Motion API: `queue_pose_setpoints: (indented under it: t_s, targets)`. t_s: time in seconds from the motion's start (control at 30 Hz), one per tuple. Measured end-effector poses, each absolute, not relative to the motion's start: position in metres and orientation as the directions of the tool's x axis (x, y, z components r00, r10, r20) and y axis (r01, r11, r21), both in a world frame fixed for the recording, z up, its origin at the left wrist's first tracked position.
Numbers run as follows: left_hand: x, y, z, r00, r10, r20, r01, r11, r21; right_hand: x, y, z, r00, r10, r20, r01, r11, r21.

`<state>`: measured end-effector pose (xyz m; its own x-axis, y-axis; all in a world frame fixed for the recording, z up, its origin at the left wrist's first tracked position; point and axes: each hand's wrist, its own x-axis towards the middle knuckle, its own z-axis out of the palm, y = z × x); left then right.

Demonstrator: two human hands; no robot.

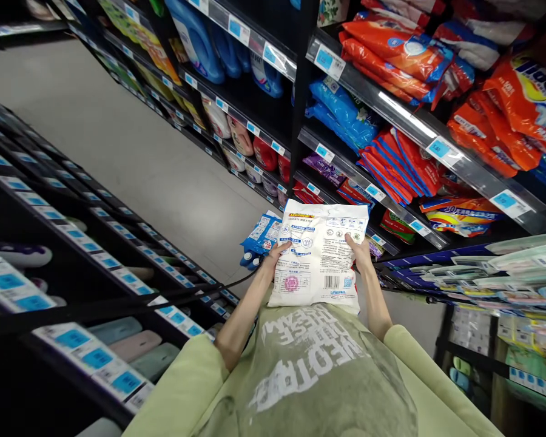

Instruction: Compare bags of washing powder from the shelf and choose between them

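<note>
Between my two hands is a white bag of laundry powder (316,261), held up in front of my chest with its printed back towards me. A barcode and a pink round mark show near its lower edge. My left hand (275,255) grips the bag's left side, the thumb lying on the front. On the right side my right hand (357,250) pinches it in the same way; the fingers of both hands are hidden behind the bag. Just beyond my left hand is a blue pack (260,235) with blue-capped bottles beneath it; what supports it is hidden.
Ahead, shelves carry orange detergent bags (395,51), blue bags (343,112) and blue jugs (195,42). Price-tagged racks (95,358) run along my left. Hanging packs (495,261) jut out at the right. A grey floor aisle (141,139) stretches away to the upper left.
</note>
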<state>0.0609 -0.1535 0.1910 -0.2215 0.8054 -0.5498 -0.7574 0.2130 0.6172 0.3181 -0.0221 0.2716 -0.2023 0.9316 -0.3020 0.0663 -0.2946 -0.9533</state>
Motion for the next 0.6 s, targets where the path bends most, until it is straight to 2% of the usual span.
queue_pose_setpoints:
  t_s: [0.17,0.33,0.47,0.6]
  targets:
    - [0.053,-0.167,0.193,-0.259,0.800,-0.542,-0.746,0.190,0.638,0.309,-0.021,0.262,-0.210,0.914,-0.347,0.033,-0.348,-0.937]
    - [0.037,-0.186,0.190,-0.156,0.851,-0.502,-0.766,0.216,0.605,0.303,-0.026,0.262,-0.175,0.916,-0.360,0.015,-0.363,-0.932]
    - [0.035,-0.204,0.186,-0.071,0.852,-0.519,-0.714,0.320,0.623,0.299,-0.032,0.266,-0.148,0.925,-0.349,-0.008,-0.354,-0.935]
    - [0.047,-0.213,0.186,-0.199,0.799,-0.568,-0.623,0.345,0.702,0.301,-0.032,0.258,-0.168,0.915,-0.366,0.000,-0.371,-0.929]
